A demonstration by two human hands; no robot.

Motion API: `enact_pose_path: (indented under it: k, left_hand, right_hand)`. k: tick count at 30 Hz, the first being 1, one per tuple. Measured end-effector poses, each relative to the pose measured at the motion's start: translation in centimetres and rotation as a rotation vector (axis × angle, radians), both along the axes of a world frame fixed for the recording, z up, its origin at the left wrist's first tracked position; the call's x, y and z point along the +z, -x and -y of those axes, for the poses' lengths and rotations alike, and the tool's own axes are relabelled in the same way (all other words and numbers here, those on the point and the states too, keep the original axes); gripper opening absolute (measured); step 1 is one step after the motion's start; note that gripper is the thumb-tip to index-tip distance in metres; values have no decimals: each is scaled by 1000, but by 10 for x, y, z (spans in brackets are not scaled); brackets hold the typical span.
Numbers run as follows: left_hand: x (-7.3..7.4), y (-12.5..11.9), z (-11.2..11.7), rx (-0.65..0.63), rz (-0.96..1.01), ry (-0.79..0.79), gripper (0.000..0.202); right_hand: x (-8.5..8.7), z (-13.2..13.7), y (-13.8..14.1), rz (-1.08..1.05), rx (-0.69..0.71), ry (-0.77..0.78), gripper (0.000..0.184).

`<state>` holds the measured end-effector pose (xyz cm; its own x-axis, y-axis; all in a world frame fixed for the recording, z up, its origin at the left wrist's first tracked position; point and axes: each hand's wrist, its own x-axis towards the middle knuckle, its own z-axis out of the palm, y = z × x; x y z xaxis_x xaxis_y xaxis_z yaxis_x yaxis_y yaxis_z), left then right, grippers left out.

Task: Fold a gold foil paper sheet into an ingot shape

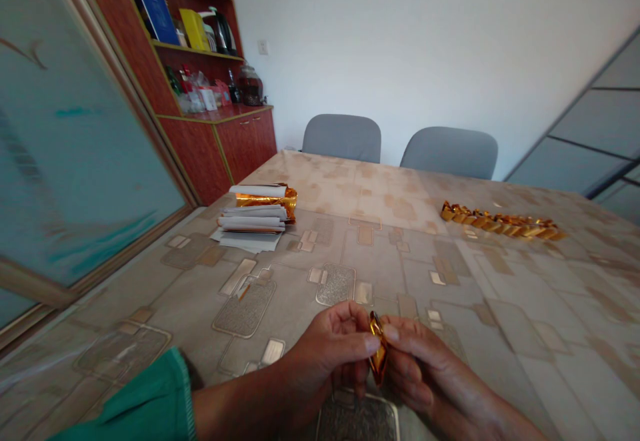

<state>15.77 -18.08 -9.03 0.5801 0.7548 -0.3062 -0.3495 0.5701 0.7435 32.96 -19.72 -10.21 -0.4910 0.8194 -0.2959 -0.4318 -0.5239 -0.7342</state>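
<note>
My left hand (pixel 334 351) and my right hand (pixel 419 364) meet low at the table's near edge, both pinching a small folded piece of gold foil paper (pixel 378 354) held upright between the fingertips. A stack of white-backed gold foil sheets (pixel 256 219) lies at the left of the table, with gold showing on its far side. A row of several folded gold pieces (pixel 500 222) stretches across the table at the far right. My left forearm has a green sleeve (pixel 145 407).
The table (pixel 350 254) has a beige patterned cover. Two grey chairs (pixel 343 137) (pixel 450 151) stand at its far side. A red-brown cabinet (pixel 220 141) with shelves of bottles and boxes is at the back left, and a glass panel (pixel 75 147) runs along the left.
</note>
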Motion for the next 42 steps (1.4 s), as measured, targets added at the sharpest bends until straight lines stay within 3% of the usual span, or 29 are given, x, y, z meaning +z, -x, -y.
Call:
enact_pose_path:
  k: [5, 9, 16, 22, 29, 32, 36, 39, 42]
  left_hand:
    - [-1, -2, 0, 1, -75, -10, 37]
    - [-2, 0, -1, -3, -21, 12, 37]
    - [-7, 6, -6, 20, 216, 253, 25]
    - [-2, 4, 0, 57, 299, 155, 52]
    - [0, 2, 2, 121, 240, 119, 59]
    - [0, 3, 1, 110, 290, 149, 61]
    - [2, 7, 0, 77, 348, 193, 58]
    - [7, 10, -1, -21, 345, 172, 60]
    - [10, 11, -3, -117, 321, 145, 61]
  right_hand:
    - [-1, 0, 3, 19, -2, -9, 52]
    - [-1, -1, 2, -25, -1, 15, 48]
    - [9, -4, -1, -263, -68, 76, 34]
    - [10, -3, 2, -208, -140, 8, 42]
    - [-5, 1, 3, -4, -124, -154, 30]
    - [-4, 2, 3, 19, -104, -175, 31]
    - [3, 4, 3, -72, 19, -82, 34]
    - [2, 5, 0, -142, 44, 1, 28]
    - [-5, 6, -2, -177, 58, 35, 41]
